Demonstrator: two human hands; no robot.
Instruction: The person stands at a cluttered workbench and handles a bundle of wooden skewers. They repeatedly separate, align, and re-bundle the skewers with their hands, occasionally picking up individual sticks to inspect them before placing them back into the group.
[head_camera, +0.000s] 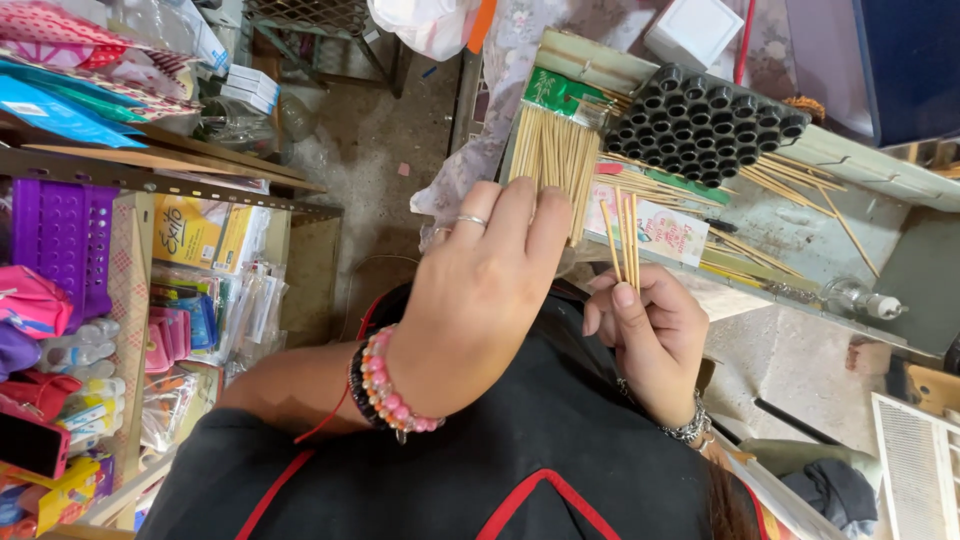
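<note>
Nearest, the left hand (480, 290) presses closed fingers on the stick bundle (553, 160) atop the bench (780, 215), while right-hand (650, 330) fingers pinch a few sticks (625, 240) upright; most sticks look unsorted, beyond the fingertips.

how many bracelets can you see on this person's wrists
3, possibly more hidden. On the left wrist: a pink bead bracelet and a black band just behind it. On the right wrist: a silver chain bracelet, partly tucked against the dark clothing.

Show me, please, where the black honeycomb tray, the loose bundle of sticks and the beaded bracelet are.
black honeycomb tray (705, 120), head view, middle cells.
bundle of sticks (556, 150), head view, mid-length.
beaded bracelet (384, 385), head view, pink beads.
</note>
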